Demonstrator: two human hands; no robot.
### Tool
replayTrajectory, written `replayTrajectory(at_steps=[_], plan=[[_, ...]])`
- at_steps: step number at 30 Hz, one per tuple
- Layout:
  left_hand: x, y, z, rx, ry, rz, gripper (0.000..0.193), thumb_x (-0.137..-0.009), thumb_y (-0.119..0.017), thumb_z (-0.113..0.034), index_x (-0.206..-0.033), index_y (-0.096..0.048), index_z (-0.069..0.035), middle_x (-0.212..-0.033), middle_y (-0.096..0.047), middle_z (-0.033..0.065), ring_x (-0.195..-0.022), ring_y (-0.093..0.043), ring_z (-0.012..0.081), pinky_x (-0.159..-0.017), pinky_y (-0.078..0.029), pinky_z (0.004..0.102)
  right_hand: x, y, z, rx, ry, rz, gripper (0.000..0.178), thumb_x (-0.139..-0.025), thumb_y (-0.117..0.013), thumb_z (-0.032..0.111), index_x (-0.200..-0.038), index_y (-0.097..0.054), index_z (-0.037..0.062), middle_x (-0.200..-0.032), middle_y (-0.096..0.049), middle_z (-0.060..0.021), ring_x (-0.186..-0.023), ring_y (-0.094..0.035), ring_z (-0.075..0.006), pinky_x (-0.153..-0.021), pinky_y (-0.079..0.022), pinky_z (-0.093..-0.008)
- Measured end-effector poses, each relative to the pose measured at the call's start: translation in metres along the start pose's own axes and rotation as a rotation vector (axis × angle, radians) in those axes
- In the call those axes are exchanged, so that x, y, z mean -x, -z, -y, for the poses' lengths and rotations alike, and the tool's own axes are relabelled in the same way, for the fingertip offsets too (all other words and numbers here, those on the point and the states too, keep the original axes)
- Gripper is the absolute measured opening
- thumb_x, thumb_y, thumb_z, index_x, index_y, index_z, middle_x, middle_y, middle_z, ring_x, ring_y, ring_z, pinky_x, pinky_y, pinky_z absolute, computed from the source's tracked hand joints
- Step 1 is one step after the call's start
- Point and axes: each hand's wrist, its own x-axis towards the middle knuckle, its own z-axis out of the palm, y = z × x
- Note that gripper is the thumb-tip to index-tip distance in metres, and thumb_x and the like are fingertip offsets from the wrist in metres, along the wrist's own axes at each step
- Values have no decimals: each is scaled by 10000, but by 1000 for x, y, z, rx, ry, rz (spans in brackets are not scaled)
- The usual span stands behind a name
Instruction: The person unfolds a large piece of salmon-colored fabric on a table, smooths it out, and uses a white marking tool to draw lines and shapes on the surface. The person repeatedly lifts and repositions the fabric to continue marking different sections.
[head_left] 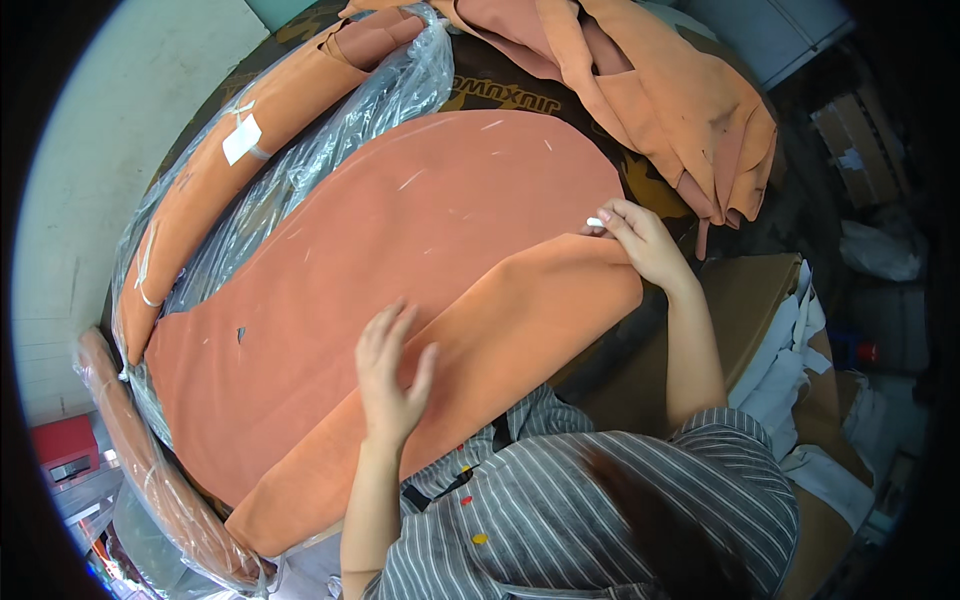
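A large sheet of reddish-brown leather-like material (330,270) lies spread in front of me, with short white marks and a small dark hole at its left. Its near edge is folded over, showing an orange underside (540,330). My left hand (392,375) is open, fingers apart, over the fold line near the middle. At the fold's right end, my right hand (640,240) pinches a small white piece of chalk (595,222) between thumb and fingers, close above the sheet.
A long orange roll (215,180), tied with white string and tagged, lies in clear plastic (400,90) at far left. Crumpled orange material (680,110) is heaped at far right. Another plastic-wrapped roll (150,470) lies at near left. A cardboard box (740,310) with white scraps stands at right.
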Motion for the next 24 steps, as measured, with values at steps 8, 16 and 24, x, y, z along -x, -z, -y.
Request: replayTrajectory(at_steps=[8, 16, 24], plan=[[-44, -62, -71, 165, -245, 141, 280, -851, -690, -70, -1128, -737, -80, -817, -543, 56, -782, -532, 247, -726, -413, 376, 21, 50, -6, -82, 152, -40, 222, -1062, -540, 208, -986, -623, 16, -859, -617, 16, -798, -574, -67, -730, -469, -235], [28, -69, -78, 241, -314, 488, 299, -769, -724, -62, -1065, -756, -90, -849, -569, 36, -828, -567, 214, -769, -478, 346, -52, 8, -6, -100, 242, 87, 107, -922, -716, 139, -933, -691, 36, -850, -658, 38, -784, -559, -48, -706, -461, -217], [27, -69, -80, 309, -151, 467, 227, -799, -723, -44, -1025, -744, -66, -847, -567, 52, -823, -564, 232, -783, -491, 363, -79, -43, -14, 438, 423, -23, 84, -856, -715, 90, -901, -669, 36, -797, -641, -43, -725, -605, -169, -684, -490, -298]])
